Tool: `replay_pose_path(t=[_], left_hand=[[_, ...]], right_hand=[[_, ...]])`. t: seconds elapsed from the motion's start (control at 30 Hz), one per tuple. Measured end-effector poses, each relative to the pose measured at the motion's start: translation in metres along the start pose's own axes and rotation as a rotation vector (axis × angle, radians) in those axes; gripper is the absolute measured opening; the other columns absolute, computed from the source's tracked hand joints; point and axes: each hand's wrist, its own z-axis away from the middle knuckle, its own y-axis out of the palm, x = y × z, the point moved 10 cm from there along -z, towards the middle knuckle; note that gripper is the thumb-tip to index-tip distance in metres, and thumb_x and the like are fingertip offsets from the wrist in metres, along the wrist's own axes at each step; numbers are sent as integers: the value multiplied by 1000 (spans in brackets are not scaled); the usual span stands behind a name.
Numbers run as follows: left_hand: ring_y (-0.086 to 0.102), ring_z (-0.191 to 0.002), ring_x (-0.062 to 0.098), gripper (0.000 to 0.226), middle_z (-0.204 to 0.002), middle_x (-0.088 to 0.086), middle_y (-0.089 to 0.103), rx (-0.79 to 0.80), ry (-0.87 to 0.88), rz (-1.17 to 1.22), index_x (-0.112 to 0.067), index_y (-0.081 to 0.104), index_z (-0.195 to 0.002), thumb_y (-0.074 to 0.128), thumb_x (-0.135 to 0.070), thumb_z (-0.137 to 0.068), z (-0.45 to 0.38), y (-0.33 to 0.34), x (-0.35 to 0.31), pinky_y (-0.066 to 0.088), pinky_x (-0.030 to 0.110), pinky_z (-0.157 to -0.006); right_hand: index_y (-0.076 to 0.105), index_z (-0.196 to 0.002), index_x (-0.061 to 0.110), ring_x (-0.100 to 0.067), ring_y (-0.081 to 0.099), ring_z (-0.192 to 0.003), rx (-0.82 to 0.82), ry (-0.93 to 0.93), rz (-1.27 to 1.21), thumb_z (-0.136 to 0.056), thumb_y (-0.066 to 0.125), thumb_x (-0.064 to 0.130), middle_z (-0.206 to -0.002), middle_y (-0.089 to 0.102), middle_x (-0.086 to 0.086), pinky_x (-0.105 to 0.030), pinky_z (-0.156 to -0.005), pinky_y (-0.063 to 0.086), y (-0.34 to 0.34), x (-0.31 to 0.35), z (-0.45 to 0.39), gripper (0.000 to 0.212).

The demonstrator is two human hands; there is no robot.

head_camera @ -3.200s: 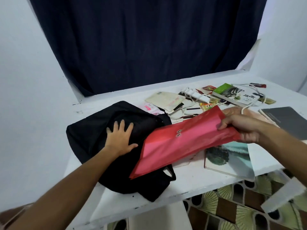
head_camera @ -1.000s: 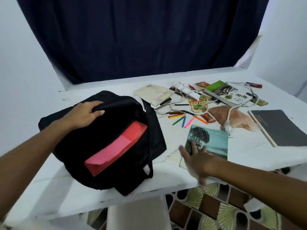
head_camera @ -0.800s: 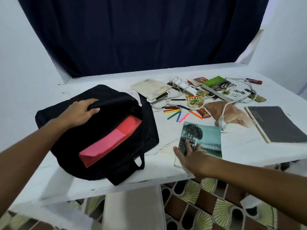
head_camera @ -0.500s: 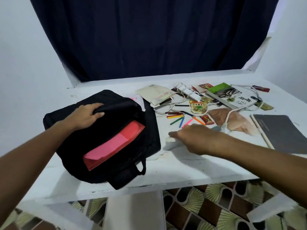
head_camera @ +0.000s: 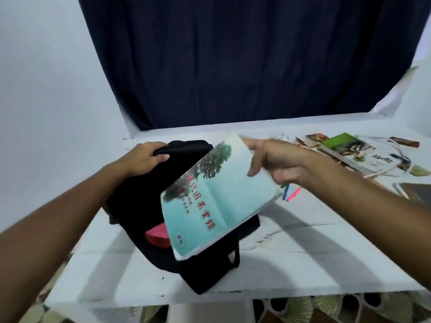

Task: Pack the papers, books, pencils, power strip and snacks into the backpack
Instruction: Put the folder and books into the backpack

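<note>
Held book [head_camera: 217, 201] covers the backpack [head_camera: 140, 206] opening; table's [head_camera: 303, 252] near-right bare.

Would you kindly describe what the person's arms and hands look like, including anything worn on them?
Both forearms are bare as far as the frame shows: no sleeves, cuffs or gloves in view. The left hand and the right hand carry no visible rings, watch, bracelet or markings. The fingernails look short and plain, though motion blur softens the right hand, so small details there cannot be confirmed.

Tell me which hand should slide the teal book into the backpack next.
Right. The right hand already grips the teal book tilted above the backpack opening, beside the red folder. The left hand grips the bag's top edge, holding it open.
</note>
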Motion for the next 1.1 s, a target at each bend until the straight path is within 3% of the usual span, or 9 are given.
replay_pose_path(t=[0.27,0.33,0.53,0.7,0.8,0.87,0.93,1.03,1.1], left_hand=[[59,-106,20,27,-113,-1,66,-54,69,17,-20,61,-123,54,-23,-97,-15,-41,-8,41,29,-92],[61,-103,19,25,-108,-2,68,-37,94,19,-22,62,-121,54,-25,-96,-15,-43,-11,45,33,-94],[62,-99,15,21,-104,-4,69,-42,190,126,-20,65,-114,55,-19,-96,-15,-44,-21,47,39,-95],[62,-102,14,22,-105,-6,69,-80,216,178,-24,65,-114,55,-19,-95,-21,-44,-22,46,39,-97],[62,-102,14,23,-105,-5,70,-116,160,228,-23,66,-114,55,-18,-95,-27,-51,-13,46,38,-98],[63,-101,14,21,-103,-5,70,-136,126,245,-24,66,-113,55,-18,-96,-32,-57,-8,46,37,-98],[63,-100,16,19,-102,-3,70,-147,94,245,-23,67,-111,55,-19,-96,-36,-61,-4,46,39,-98],[63,-102,16,21,-106,-1,70,-145,48,236,-20,67,-114,55,-19,-96,-43,-62,-2,46,37,-99],[63,-105,14,23,-110,-3,70,-136,29,242,-20,66,-117,56,-18,-96,-42,-56,-6,45,35,-101]], right_hand=[[55,-121,-4,-44,63,-101,-500,-75,-915,-48,42,-16,-118,63,-27,-58,-86,50,15,-92,-117,75],[51,-122,-4,-38,63,-93,-714,-167,-977,-58,42,-20,-118,61,-24,-51,-82,53,13,-97,-138,67],[25,-144,18,-26,53,-108,-949,-284,-773,-79,36,-18,-133,47,-11,-39,-96,47,26,-92,-178,75],[8,-149,11,-30,53,-114,-852,-20,-285,-82,47,-2,-143,38,-25,-46,-100,45,12,-93,-217,78],[43,-126,-8,-25,53,-66,-637,41,-179,-74,44,-12,-96,57,-25,-27,-56,50,21,-58,-199,52],[57,-102,-5,-21,53,-68,-489,-7,-148,-78,42,-15,-82,53,-16,-29,-63,48,22,-27,-175,30],[62,-102,-3,-21,63,-83,-456,-176,-173,-85,34,-17,-92,61,-14,-31,-77,54,1,13,-139,36],[63,-99,-1,-27,72,-83,-643,-424,-219,-86,34,-15,-95,70,-17,-33,-76,59,-77,52,-91,35],[61,-106,1,-26,69,-78,-814,-367,-276,-87,37,-10,-95,66,-17,-34,-73,59,-143,34,-87,32]])
